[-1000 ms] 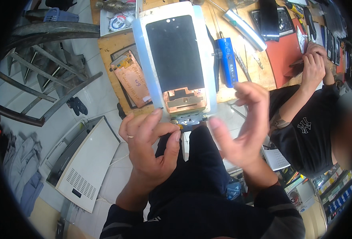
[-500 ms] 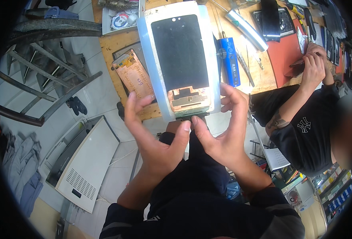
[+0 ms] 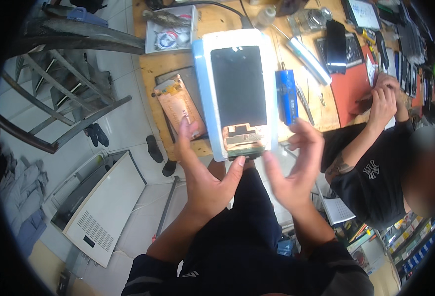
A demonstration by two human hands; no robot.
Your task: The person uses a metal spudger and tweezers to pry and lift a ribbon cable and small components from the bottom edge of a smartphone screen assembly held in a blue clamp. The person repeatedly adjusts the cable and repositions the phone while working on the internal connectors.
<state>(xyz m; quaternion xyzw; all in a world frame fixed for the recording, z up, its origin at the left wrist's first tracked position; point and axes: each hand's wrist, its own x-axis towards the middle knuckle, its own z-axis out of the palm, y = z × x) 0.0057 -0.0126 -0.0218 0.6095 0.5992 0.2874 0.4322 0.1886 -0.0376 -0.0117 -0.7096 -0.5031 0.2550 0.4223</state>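
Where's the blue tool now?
In the head view, the blue tool lies on the wooden bench, right of the black screen, left of a slim metal tool, beyond the right hand.

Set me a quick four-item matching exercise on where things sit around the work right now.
Things
1. Dark screen panel
2. Blue handheld tool
3. Copper-coloured panel
4. White tray

Places
A. Beside the pad, on its left
B. Beyond the copper-coloured panel, holding small items
C. On the white and pale-blue pad
D. Beside the pad, on its right

Right pairs: 1-C, 2-D, 3-A, 4-B
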